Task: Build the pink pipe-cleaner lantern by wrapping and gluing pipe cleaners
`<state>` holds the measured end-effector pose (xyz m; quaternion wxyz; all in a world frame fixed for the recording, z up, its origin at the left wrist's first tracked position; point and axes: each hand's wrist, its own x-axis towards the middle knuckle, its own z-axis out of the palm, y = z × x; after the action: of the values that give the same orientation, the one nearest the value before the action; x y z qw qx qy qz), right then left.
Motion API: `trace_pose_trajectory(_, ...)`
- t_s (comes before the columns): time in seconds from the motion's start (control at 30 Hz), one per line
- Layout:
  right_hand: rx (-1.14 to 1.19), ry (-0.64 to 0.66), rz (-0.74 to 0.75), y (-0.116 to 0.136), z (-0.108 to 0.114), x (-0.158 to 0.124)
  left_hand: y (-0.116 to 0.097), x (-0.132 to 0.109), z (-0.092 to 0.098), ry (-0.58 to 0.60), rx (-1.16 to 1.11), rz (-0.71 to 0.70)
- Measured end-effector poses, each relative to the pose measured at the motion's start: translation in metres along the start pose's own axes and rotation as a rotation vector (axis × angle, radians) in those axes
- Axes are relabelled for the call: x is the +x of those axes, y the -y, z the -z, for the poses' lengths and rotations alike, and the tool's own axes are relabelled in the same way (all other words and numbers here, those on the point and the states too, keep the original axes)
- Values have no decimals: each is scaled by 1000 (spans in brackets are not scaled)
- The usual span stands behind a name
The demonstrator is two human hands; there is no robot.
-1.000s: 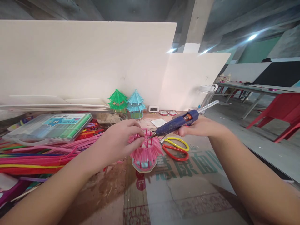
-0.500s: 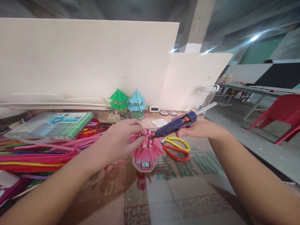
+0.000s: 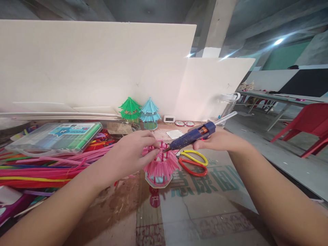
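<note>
In front of me stands a small pink pavilion model (image 3: 161, 168) on an eight-sided base, with a fringed roof and short upright posts above it. My left hand (image 3: 139, 148) is at its upper left, thumb and fingers closed around part of the top; what is pinched there is hidden. My right hand (image 3: 214, 139) grips a dark blue hot glue gun (image 3: 191, 137), a clear glue stick poking out of its back end. The gun's nozzle points down left, at the posts close to my left fingertips. Scissors (image 3: 193, 163) with one yellow and one red handle lie just right of the model.
Left are pink and coloured pipe cleaners (image 3: 43, 171) under a clear plastic marker case (image 3: 56, 138). Behind stand a green model (image 3: 130, 110), a blue model (image 3: 149, 113), a small timer (image 3: 169, 119) and a clear jar (image 3: 227, 104), before a white board (image 3: 97, 65).
</note>
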<state>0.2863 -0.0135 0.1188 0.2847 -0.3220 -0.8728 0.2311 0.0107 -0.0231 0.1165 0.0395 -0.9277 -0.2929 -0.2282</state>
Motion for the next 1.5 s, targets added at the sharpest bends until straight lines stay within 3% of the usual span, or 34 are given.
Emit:
trace_pose_trajectory(0.4,-82,6,-88,-6,1,-2,-1,0,1,3,-21,13)
trace_pose_trajectory(1.5,-14,-9,-72,-9,4,-5,-1,0,1,13,-30,24)
